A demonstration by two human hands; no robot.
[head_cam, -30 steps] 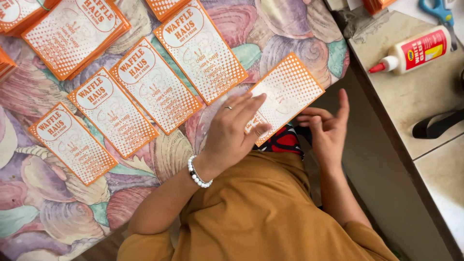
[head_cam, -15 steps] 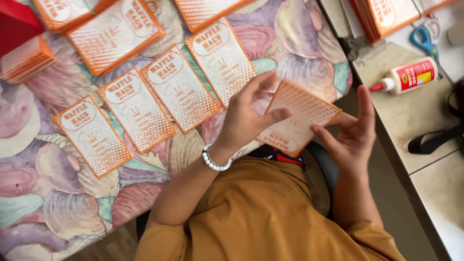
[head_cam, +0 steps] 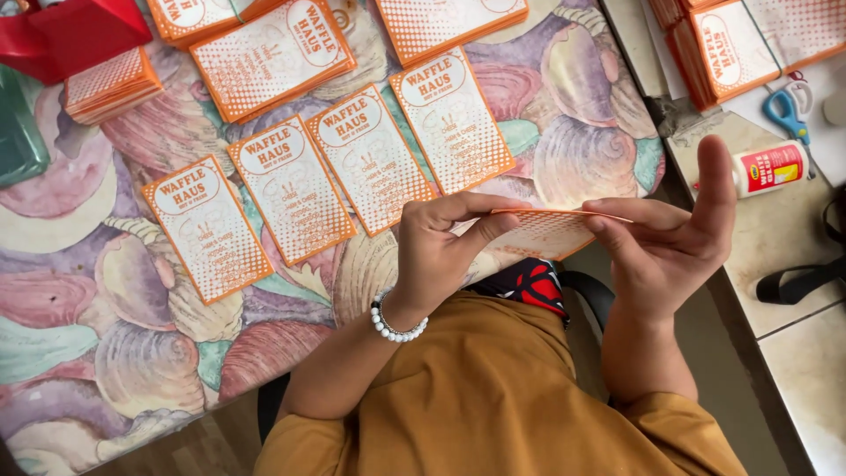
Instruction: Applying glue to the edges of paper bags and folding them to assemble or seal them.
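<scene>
Head view: table [head_cam: 106, 353] under a glossy shell-print cloth, tiled counter [head_cam: 793, 264] to the right. Four orange-and-white paper cards [head_cam: 291, 189] lie in a row; further stacks behind. Left hand [head_cam: 436, 256] and right hand [head_cam: 670, 247] both pinch one thin card [head_cam: 551, 231], held edge-on above the table edge. One glue bottle [head_cam: 768, 167], one pair of blue scissors [head_cam: 784, 113].

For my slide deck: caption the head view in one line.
Both hands, left hand and right hand, hold an orange card flat above a shell-patterned tablecloth lined with matching cards.

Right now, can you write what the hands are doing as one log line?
left hand: pinches orange card | right hand: supports card edge | four cards on table | glue bottle nearby
</scene>
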